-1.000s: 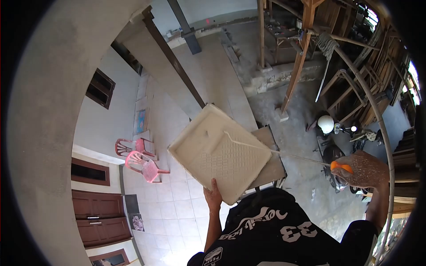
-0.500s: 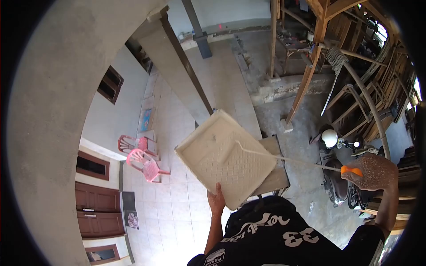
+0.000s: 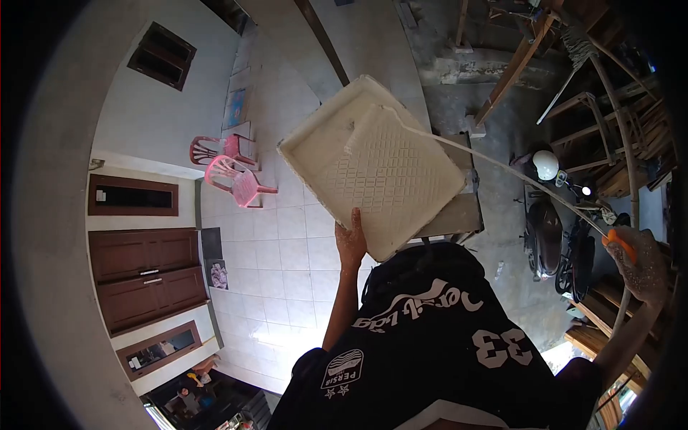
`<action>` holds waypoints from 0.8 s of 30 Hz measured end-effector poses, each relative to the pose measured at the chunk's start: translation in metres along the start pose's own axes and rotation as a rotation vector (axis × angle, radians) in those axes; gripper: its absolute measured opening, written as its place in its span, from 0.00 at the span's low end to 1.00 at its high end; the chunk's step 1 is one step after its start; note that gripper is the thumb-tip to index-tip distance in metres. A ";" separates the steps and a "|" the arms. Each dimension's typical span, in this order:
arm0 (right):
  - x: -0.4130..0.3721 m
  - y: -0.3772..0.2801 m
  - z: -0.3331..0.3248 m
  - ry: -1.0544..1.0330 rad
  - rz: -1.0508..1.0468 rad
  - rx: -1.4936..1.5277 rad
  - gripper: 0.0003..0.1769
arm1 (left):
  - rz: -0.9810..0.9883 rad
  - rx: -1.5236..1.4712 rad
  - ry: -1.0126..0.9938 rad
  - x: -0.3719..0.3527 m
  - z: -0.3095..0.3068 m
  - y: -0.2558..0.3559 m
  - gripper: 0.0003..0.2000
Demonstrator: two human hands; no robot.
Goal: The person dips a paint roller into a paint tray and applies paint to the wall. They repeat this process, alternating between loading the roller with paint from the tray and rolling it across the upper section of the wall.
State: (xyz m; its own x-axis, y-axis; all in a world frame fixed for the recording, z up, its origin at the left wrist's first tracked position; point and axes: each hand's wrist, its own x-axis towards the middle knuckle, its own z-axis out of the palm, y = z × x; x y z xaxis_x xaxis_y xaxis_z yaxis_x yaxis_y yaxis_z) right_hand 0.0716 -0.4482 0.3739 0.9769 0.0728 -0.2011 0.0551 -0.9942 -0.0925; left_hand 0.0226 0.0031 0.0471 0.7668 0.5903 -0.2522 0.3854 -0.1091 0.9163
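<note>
A paint tray coated in beige paint, with a raised grid pattern, is in front of my chest. My left hand is closed on its near left edge, thumb over the rim and the other fingers hidden beneath. My right hand, speckled with paint, is wrapped around the orange handle of a paint roller out to the right. Its long, thin rod crosses over the tray. The paint-covered roller head lies in the upper part of the tray and blends with the paint, so its outline is hard to make out.
A platform is under the tray's right side. Pink plastic chairs stand on the tiled floor far below. A motorcycle and a white helmet are at right, by wooden posts and stacked timber. A wall surface runs along the left.
The view has tilted down, so the tray and floor appear higher. The roller head has shifted over the tray toward its far end. My right hand has moved outward; both grips remain.
</note>
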 end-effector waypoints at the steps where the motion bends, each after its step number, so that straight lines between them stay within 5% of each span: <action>1: -0.003 0.006 0.006 0.022 0.007 0.055 0.16 | 0.006 -0.010 0.005 0.000 0.000 0.002 0.27; 6: 0.006 0.015 0.023 -0.064 0.027 0.389 0.17 | 0.012 -0.027 -0.034 0.004 -0.001 -0.008 0.27; 9: 0.026 0.027 0.067 -0.046 -0.244 0.577 0.23 | 0.032 0.034 0.001 0.003 -0.002 -0.002 0.27; 16: 0.098 -0.032 0.087 -0.212 -0.295 1.038 0.31 | -0.055 0.080 -0.007 -0.001 -0.001 0.006 0.27; 20: 0.139 -0.111 0.029 -0.477 -0.367 1.211 0.28 | -0.041 0.084 -0.005 -0.004 -0.001 0.012 0.27; 24: 0.196 -0.175 -0.008 -0.487 -0.524 1.276 0.18 | -0.074 0.109 0.012 0.004 -0.001 -0.010 0.28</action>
State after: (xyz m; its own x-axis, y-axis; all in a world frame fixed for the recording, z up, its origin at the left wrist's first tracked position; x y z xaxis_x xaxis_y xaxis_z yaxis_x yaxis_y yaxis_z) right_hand 0.2555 -0.2604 0.3581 0.7237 0.6730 -0.1527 -0.0952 -0.1218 -0.9880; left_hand 0.0215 0.0075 0.0372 0.7284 0.6092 -0.3135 0.4945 -0.1506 0.8561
